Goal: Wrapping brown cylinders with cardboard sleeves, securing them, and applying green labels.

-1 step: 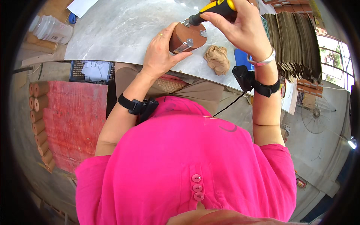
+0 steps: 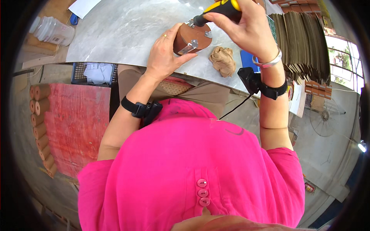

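Note:
My left hand [image 2: 166, 54] grips the side of a reddish-brown, rounded block [image 2: 186, 35] on the grey marbled table [image 2: 127, 32], thumb at its near edge. Small silver metal clips [image 2: 194, 42] sit around the rim of the block's top. In my right hand [image 2: 252, 34] is a screwdriver [image 2: 227, 9] with a black and yellow handle, held at a slant. Its front end meets the block's far rim beside one clip; the tip itself I cannot make out. A crumpled tan wad [image 2: 222, 61], paper or cloth, lies right of the block.
A tall stack of brown cardboard sheets [image 2: 302, 46] stands at the right, with a blue item [image 2: 247, 59] near my right wrist. Clear plastic tubs [image 2: 56, 30] are at far left. Below the table edge are a dark crate [image 2: 81, 73] and a red board [image 2: 79, 127] beside brown rolls [image 2: 41, 119].
My right hand and the screwdriver have shifted very slightly to the left. The left hand keeps its hold on the block.

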{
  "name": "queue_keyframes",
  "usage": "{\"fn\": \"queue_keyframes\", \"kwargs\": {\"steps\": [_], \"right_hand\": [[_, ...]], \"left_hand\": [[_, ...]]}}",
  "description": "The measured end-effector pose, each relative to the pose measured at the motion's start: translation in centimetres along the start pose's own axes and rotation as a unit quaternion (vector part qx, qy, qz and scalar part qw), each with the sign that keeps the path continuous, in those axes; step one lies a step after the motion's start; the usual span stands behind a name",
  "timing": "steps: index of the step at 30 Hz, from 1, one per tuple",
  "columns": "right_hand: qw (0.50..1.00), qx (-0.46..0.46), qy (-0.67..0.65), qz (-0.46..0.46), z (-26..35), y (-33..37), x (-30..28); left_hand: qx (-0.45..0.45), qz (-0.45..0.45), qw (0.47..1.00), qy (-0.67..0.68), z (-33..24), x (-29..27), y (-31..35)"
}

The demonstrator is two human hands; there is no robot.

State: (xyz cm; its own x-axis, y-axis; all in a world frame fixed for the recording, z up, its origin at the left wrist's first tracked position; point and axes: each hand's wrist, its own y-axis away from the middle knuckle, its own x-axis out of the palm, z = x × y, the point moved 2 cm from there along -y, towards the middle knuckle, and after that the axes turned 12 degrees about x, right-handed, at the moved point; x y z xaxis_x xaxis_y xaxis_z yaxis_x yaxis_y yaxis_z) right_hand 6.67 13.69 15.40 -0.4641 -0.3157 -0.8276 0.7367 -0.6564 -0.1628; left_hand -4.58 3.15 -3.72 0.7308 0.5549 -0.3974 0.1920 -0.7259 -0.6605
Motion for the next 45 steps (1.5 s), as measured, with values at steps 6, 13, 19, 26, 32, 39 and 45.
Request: {"fn": "queue_keyframes", "kwargs": {"steps": [6,13,19,26,32,39,45], "right_hand": [[0.992,-0.06,0.028,-0.108,1.5,-0.6,2.6],[0.978,0.073,-0.001,-0.193,-1.1,0.1,2.3],[0.898,0.178,-0.09,-0.392,-7.6,9.7,-2.6],[0.853,0.275,0.032,-0.443,-20.8,21.9,-4.5],[0.783,0.384,-0.048,-0.488,-29.7,26.5,-1.3],[0.786,0.417,-0.009,-0.456,-30.5,26.9,0.7],[0.792,0.42,-0.018,-0.443,-30.1,27.1,1.2]], "left_hand": [[0.007,-0.017,1.0,0.003,0.6,-0.1,0.4],[-0.022,0.008,1.0,0.012,0.6,0.1,0.1],[-0.011,-0.041,0.999,0.003,-0.6,-0.6,-0.8],[0.085,0.178,0.979,-0.057,-1.8,-3.8,-5.4],[0.129,0.151,0.97,-0.143,-1.3,-3.4,-5.3],[0.096,0.086,0.983,-0.128,-0.4,-2.4,-3.4],[0.084,0.076,0.983,-0.147,-1.6,-2.0,-3.6]]}}
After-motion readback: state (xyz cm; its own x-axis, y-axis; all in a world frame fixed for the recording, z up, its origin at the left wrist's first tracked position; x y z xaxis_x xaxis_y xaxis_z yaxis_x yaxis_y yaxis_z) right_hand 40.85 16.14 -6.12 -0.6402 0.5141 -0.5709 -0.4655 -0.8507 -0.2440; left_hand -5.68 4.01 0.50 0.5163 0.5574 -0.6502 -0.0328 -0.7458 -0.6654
